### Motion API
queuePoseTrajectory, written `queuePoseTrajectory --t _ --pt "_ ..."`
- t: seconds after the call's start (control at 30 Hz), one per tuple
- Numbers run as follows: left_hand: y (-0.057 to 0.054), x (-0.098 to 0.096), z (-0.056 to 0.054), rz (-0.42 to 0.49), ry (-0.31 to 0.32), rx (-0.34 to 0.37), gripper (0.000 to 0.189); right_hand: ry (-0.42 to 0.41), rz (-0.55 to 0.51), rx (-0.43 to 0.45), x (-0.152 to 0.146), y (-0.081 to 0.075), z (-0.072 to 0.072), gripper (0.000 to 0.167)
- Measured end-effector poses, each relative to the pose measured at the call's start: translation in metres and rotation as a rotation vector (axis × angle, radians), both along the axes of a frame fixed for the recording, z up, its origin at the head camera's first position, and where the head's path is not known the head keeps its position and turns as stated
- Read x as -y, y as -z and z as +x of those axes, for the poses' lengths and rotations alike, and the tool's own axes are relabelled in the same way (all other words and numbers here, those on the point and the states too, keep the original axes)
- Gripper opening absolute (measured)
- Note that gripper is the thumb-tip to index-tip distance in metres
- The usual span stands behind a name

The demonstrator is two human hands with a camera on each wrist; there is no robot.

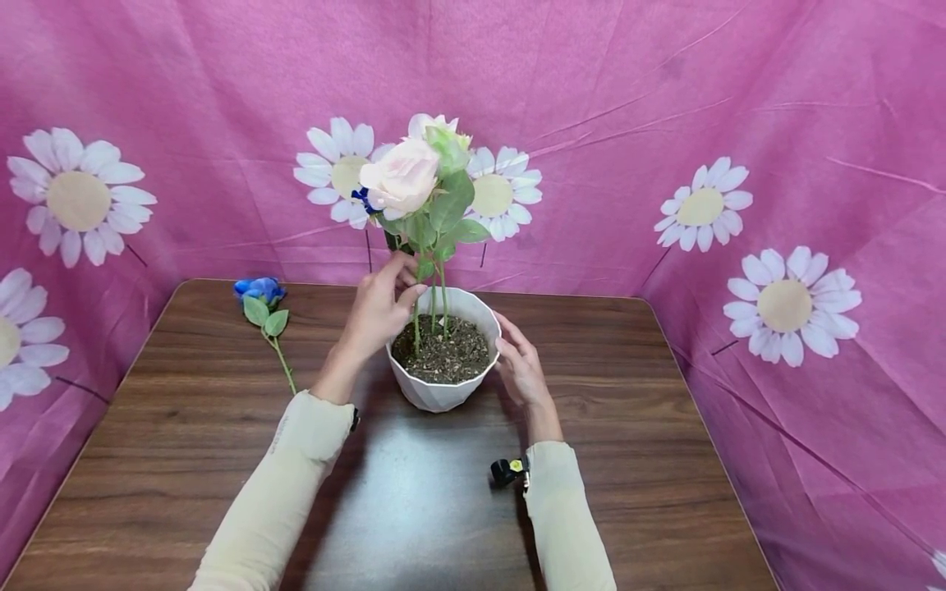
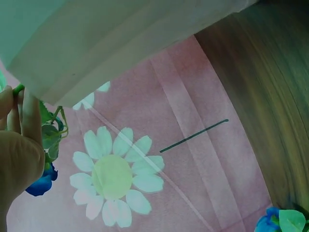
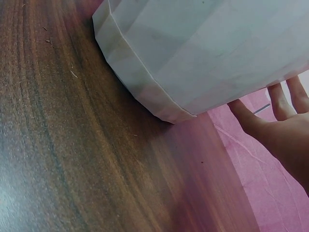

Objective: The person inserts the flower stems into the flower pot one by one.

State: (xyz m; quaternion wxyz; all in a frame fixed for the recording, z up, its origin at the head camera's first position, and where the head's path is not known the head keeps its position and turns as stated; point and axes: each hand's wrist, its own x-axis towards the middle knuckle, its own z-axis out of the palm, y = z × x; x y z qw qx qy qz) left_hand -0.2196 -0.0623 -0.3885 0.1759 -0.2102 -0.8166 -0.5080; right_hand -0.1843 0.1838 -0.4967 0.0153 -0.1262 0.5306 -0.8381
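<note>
A white faceted pot [image 1: 436, 396] of dark soil [image 1: 451, 353] stands on the table, with several green stems upright in it. Pale pink roses [image 1: 402, 176] top them. To the pot's left, my left hand [image 1: 380, 304] pinches a green stem [image 2: 18, 90] between thumb and fingers. Leaves and a blue rose [image 2: 42, 182] show beyond that hand in the left wrist view; in the head view the pink rose mostly hides this bloom. My right hand [image 1: 523, 361] rests its fairly straight fingers [image 3: 251, 121] against the outside of the pot's right wall.
Another blue rose [image 1: 259, 289] with leaves and a stem lies on the brown wooden table [image 1: 621, 492], left of my left forearm. Pink cloth [image 1: 591, 98] printed with white daisies hangs behind the table and along both sides. A small black camera [image 1: 506, 472] sits at my right wrist.
</note>
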Motion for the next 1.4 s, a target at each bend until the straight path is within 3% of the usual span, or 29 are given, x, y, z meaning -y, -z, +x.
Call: queuePoseTrajectory --t 0.33,0.7,1.03,1.4 --pt "0.009 -0.001 -0.009 -0.020 -0.014 -0.005 0.021 0.012 0.018 0.000 0.000 -0.002 0.001 0.049" --pt "0.004 -0.006 -0.010 -0.117 -0.001 -0.038 0.022 0.023 0.012 0.000 0.000 0.000 0.000 0.050" --pt "0.006 0.002 -0.012 -0.082 0.018 0.071 0.024 -0.014 -0.014 0.001 0.002 0.001 -0.003 0.051" --pt "-0.003 0.018 -0.005 -0.137 -0.065 -0.048 0.030 -0.009 -0.020 0.008 0.001 -0.001 -0.001 0.052"
